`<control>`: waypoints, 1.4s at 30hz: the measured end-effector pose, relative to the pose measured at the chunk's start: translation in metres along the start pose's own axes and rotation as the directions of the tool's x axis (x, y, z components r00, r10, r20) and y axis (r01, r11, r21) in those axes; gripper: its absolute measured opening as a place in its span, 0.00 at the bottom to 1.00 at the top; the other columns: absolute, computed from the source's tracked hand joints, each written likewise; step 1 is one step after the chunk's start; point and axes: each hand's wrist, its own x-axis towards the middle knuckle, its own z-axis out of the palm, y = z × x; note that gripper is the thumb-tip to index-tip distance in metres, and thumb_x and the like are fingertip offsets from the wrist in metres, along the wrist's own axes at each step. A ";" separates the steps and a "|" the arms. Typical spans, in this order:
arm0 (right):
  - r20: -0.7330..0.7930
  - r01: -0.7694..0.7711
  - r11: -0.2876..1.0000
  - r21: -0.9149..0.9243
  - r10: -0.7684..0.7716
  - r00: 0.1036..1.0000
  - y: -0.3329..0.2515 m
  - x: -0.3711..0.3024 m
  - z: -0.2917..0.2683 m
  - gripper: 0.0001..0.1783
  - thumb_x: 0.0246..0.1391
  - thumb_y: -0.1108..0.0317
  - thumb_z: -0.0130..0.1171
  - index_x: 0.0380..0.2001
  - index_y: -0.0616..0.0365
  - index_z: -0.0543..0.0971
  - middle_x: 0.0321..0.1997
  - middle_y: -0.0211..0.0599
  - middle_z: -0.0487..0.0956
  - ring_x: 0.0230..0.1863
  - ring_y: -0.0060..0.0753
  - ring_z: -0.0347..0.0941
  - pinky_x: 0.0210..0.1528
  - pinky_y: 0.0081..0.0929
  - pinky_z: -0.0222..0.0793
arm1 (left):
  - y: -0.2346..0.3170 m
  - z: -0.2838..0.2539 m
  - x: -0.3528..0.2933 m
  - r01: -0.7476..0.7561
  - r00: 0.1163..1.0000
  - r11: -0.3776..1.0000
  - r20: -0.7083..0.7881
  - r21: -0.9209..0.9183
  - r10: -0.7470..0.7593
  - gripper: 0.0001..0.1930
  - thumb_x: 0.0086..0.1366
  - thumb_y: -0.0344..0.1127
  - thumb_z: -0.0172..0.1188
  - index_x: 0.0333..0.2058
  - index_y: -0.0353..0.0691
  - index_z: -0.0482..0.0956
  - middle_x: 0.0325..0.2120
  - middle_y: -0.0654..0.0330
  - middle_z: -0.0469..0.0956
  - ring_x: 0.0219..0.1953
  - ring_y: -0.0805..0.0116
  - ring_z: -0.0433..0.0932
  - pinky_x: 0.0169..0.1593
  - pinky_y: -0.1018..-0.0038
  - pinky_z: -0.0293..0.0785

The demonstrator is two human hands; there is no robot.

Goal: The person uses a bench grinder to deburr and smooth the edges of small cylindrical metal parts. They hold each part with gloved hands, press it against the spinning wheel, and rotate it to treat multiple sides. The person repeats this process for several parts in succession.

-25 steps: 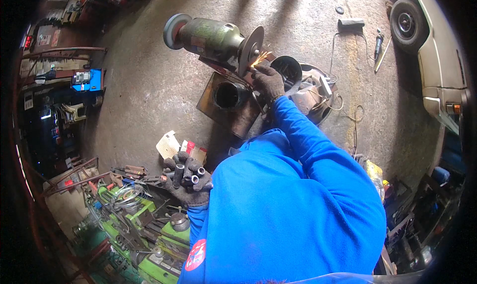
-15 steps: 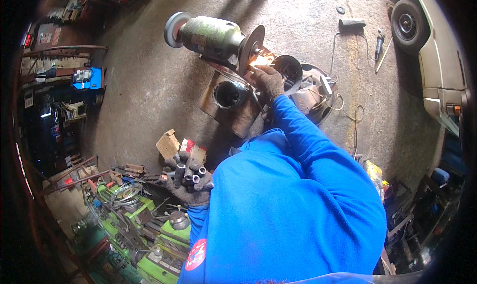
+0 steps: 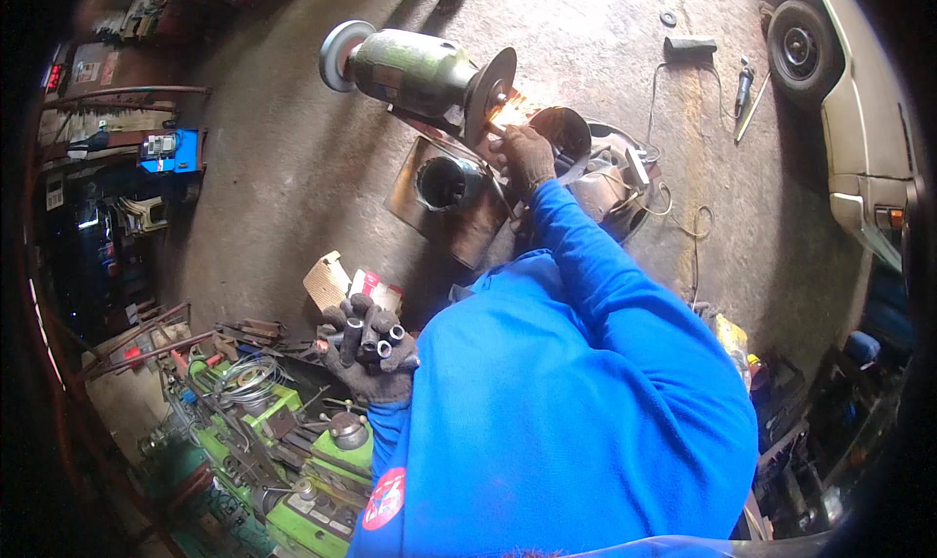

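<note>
Right grip (image 3: 528, 158): gloved, fingers pressed together, pinching what I read as a small metal workpiece (image 3: 496, 130). Most of it is hidden by the glove, so its length and exact seating I cannot tell. It sits at the fingertips, just beside the grinding disc (image 3: 486, 95), which stands to the left of this grip and slightly beyond it. Sparks (image 3: 512, 112) fan out beyond the fingertips; I take that as contact with a spinning disc. Grinder body (image 3: 415, 68): farther left. An open dark cylinder (image 3: 590, 137) stands just right of the grip.

Left grip (image 3: 367, 368): well apart, nearer the body and to the left; gloved, fingers curled around a bundle of short tubes (image 3: 352, 343), some with open ends showing. Cardboard boxes (image 3: 328, 283) lie just beyond it, a green machine (image 3: 312, 514) nearer and to its left.

Risks, my judgement from a distance. Chief one: the right fingertips are so near the disc that a snagged glove fibre could drag the grip in. A piece pinched this short could catch, twist or be thrown if the pinch slackens or the angle shifts. Heat from grinding could soak through the glove and force a sudden release. Sparks could ignite anything flammable nearby. On the left, a loosened finger could let a tube slide out.
</note>
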 end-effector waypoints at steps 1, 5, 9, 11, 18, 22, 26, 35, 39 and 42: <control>0.030 -0.004 0.999 0.041 0.003 1.000 -0.005 -0.005 -0.002 0.17 0.75 0.59 0.58 0.58 0.58 0.81 0.41 0.39 0.88 0.29 0.25 0.79 0.30 0.24 0.76 | 0.003 -0.004 0.002 0.021 1.000 1.000 -0.006 0.000 -0.021 0.36 0.75 0.68 0.60 0.72 0.54 0.75 0.47 0.61 0.79 0.40 0.65 0.75 0.40 0.58 0.81; 0.208 0.191 0.982 -0.012 -0.184 0.961 -0.018 -0.040 -0.002 0.21 0.76 0.65 0.56 0.66 0.59 0.79 0.51 0.41 0.87 0.35 0.24 0.80 0.34 0.23 0.78 | -0.016 0.024 0.015 -0.112 0.994 0.994 -0.018 -0.013 0.112 0.35 0.76 0.66 0.61 0.72 0.54 0.74 0.47 0.61 0.80 0.42 0.71 0.76 0.35 0.67 0.80; 0.301 0.145 0.954 0.263 -0.225 0.927 -0.017 -0.069 -0.005 0.27 0.69 0.78 0.57 0.70 0.64 0.78 0.53 0.34 0.84 0.39 0.20 0.78 0.44 0.17 0.78 | -0.030 0.043 0.019 -0.189 0.979 0.982 -0.076 -0.006 0.188 0.36 0.75 0.65 0.63 0.69 0.44 0.74 0.42 0.60 0.81 0.40 0.75 0.77 0.30 0.73 0.78; 0.314 0.103 0.914 0.392 -0.238 0.919 -0.021 -0.083 -0.003 0.24 0.65 0.82 0.56 0.64 0.65 0.80 0.50 0.30 0.82 0.41 0.17 0.77 0.45 0.15 0.76 | -0.020 0.033 0.018 -0.120 0.992 0.991 -0.053 -0.057 0.117 0.38 0.74 0.65 0.64 0.68 0.39 0.74 0.39 0.60 0.81 0.39 0.73 0.79 0.29 0.73 0.78; 0.364 0.322 0.934 0.154 -0.357 0.860 -0.042 -0.120 -0.002 0.16 0.66 0.82 0.53 0.54 0.61 0.78 0.44 0.30 0.78 0.38 0.17 0.72 0.36 0.17 0.70 | -0.018 0.028 0.018 -0.084 0.994 0.995 -0.073 -0.057 0.080 0.43 0.71 0.69 0.64 0.70 0.40 0.73 0.38 0.57 0.81 0.34 0.69 0.81 0.30 0.71 0.78; 0.491 0.130 0.880 0.457 -0.371 0.788 -0.049 -0.141 0.008 0.17 0.68 0.78 0.53 0.58 0.57 0.77 0.44 0.33 0.78 0.37 0.22 0.72 0.33 0.21 0.67 | -0.015 0.024 0.015 -0.075 0.997 0.994 -0.036 -0.080 0.073 0.44 0.69 0.71 0.64 0.71 0.44 0.72 0.41 0.56 0.82 0.33 0.68 0.81 0.31 0.69 0.78; 0.592 -0.271 0.680 0.681 -0.294 0.750 -0.044 -0.137 0.008 0.15 0.68 0.68 0.58 0.54 0.62 0.79 0.41 0.34 0.80 0.34 0.21 0.72 0.34 0.22 0.73 | -0.014 0.030 0.016 -0.059 0.995 0.994 -0.081 -0.090 0.052 0.43 0.68 0.71 0.65 0.71 0.48 0.72 0.44 0.55 0.82 0.33 0.69 0.80 0.31 0.68 0.78; 0.130 0.049 0.994 0.097 -0.061 0.990 -0.044 -0.097 0.016 0.23 0.65 0.69 0.64 0.62 0.61 0.83 0.48 0.36 0.88 0.40 0.23 0.82 0.39 0.23 0.79 | -0.025 0.047 0.021 -0.156 0.988 0.987 -0.001 -0.024 0.156 0.32 0.74 0.63 0.63 0.67 0.51 0.81 0.56 0.51 0.82 0.47 0.69 0.79 0.31 0.70 0.80; 0.083 0.151 0.987 -0.053 -0.146 0.986 -0.019 -0.055 0.004 0.22 0.66 0.69 0.63 0.62 0.60 0.84 0.43 0.34 0.88 0.34 0.23 0.82 0.36 0.23 0.79 | -0.016 0.038 0.016 -0.125 0.991 0.992 -0.051 0.016 0.125 0.29 0.74 0.63 0.63 0.64 0.52 0.85 0.63 0.51 0.79 0.48 0.69 0.76 0.31 0.70 0.80; 0.087 0.195 0.972 -0.128 -0.185 0.979 -0.003 -0.028 -0.003 0.23 0.66 0.71 0.63 0.63 0.60 0.84 0.43 0.34 0.88 0.34 0.23 0.83 0.36 0.23 0.80 | -0.024 0.050 0.017 -0.180 0.980 0.983 -0.077 0.026 0.182 0.33 0.74 0.66 0.63 0.65 0.48 0.83 0.57 0.52 0.82 0.44 0.70 0.75 0.31 0.70 0.79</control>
